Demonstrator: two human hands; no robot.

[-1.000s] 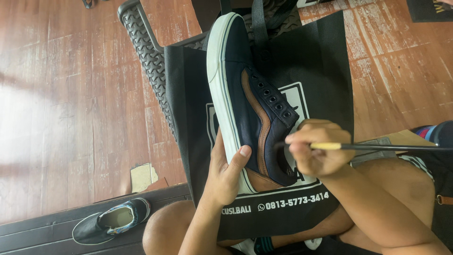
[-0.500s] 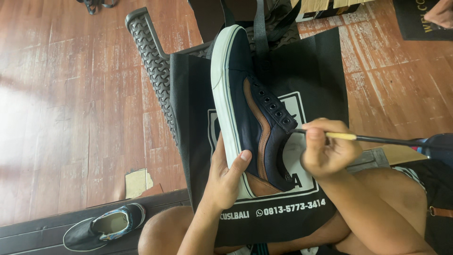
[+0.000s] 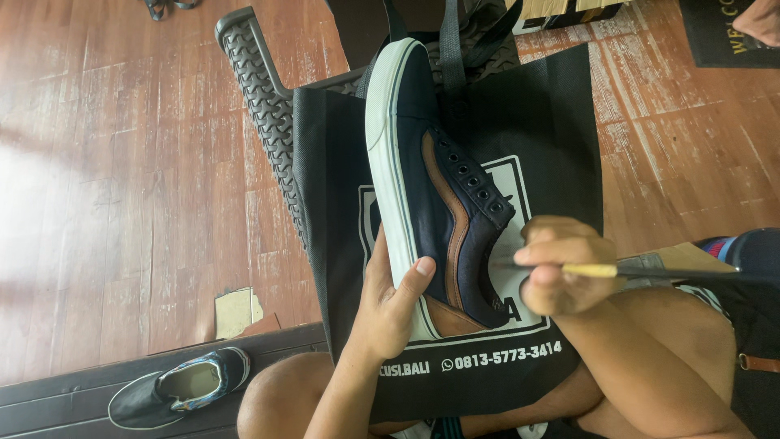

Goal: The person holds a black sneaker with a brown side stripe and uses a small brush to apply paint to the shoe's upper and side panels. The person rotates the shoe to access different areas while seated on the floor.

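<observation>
Head view, looking down at lap. Navy sneaker (image 3: 431,203) w/ white sole rim and brown side stripe is held on its side over a black tote bag (image 3: 552,130) spread across the knees; toe points away from the person, heel toward the body.

L hand (image 3: 386,305): cups the heel end from below, thumb pressed over the white sole edge, fingers wrapped behind the shoe. Firm closed hold on the sneaker.

R hand (image 3: 561,264): pinched shut round a thin brush (image 3: 642,271), pale handle section near the fingers, dark shaft running off to the right. Brush tip end is just beside the shoe's collar/lace-eyelet area; hand is blurred, so can't tell if the tip touches the fabric.

Surroundings: reddish wood plank floor (image 3: 122,179); black rubber sole piece (image 3: 260,97) w/ wavy tread lies partly under the bag, upper left. Second dark shoe (image 3: 179,389) sits on a dark board at lower left, well apart from the hands.
</observation>
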